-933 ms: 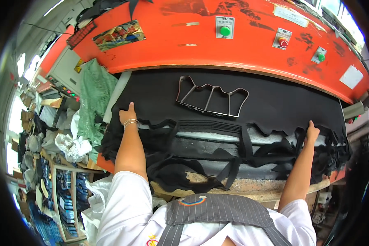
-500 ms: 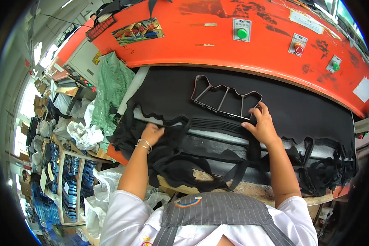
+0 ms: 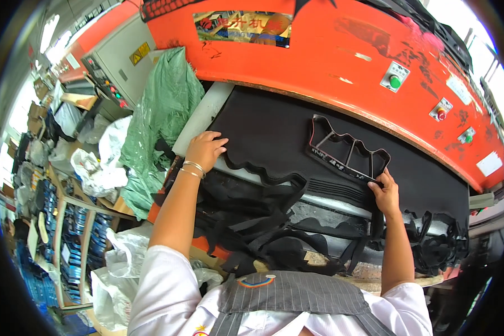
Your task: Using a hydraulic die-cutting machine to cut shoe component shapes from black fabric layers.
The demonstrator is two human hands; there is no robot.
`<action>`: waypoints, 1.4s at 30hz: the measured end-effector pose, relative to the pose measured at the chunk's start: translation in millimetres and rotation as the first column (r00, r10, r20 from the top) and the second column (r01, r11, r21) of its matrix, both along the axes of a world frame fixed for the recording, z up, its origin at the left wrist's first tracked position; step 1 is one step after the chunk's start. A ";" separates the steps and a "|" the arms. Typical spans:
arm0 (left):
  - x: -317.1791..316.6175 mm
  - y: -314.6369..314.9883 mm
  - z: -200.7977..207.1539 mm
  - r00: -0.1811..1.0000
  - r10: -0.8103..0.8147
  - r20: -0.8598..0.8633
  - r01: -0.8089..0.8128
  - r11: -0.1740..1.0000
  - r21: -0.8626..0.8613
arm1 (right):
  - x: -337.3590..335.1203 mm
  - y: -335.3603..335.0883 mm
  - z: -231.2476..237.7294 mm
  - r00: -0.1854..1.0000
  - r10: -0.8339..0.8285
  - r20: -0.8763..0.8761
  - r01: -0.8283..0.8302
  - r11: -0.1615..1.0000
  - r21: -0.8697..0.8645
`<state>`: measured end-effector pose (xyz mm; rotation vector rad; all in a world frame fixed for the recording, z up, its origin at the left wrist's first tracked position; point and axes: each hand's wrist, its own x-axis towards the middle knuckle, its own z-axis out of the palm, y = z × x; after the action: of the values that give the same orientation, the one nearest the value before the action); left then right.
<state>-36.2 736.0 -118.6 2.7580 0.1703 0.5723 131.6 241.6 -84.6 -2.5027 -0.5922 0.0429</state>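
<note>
A metal cutting die [image 3: 350,152] with a wavy far edge and cross bars lies on a wide black sheet [image 3: 263,120]. My right hand [image 3: 387,195] grips the die's right end, thumb at its near corner and fingers along its side. At the sheet's left edge is my left hand [image 3: 205,150], its fingers stretched over the black material and slightly apart; the thumb is hidden. Between the hands, the sheet's near edge is cut in waves. A stack of thin black strips [image 3: 339,192] lies just below the die.
Tangled black offcuts [image 3: 252,213] hang along the near side of the bed. Behind the sheet rises an orange machine beam [image 3: 319,61] with a green button [image 3: 395,82] and a red knob [image 3: 442,114]. A green plastic sack [image 3: 165,106] and a shelf of blue items [image 3: 75,246] stand left.
My left hand has moved up and away from the offcuts to the sheet's left edge. My right hand stays at the die's right end. The view has shifted left.
</note>
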 end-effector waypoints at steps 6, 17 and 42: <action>1.2 29.4 -62.7 0.986 0.054 0.158 -0.045 0.997 -0.060 | -34.4 105.7 -6.4 0.980 0.045 0.195 -0.082 0.979 0.189; 1.8 17.2 -49.6 0.966 0.142 0.218 -0.103 0.978 -0.180 | -58.2 213.1 -50.8 0.917 0.147 0.372 -0.183 0.981 0.063; 109.0 33.7 -31.3 0.941 0.289 0.175 -0.268 0.954 -0.135 | 29.4 205.4 -27.0 0.944 0.220 0.247 -0.248 0.965 0.087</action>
<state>72.8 769.7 -149.8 2.5689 0.5374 0.8726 161.0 447.0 -111.7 -2.3276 -0.9610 -0.1976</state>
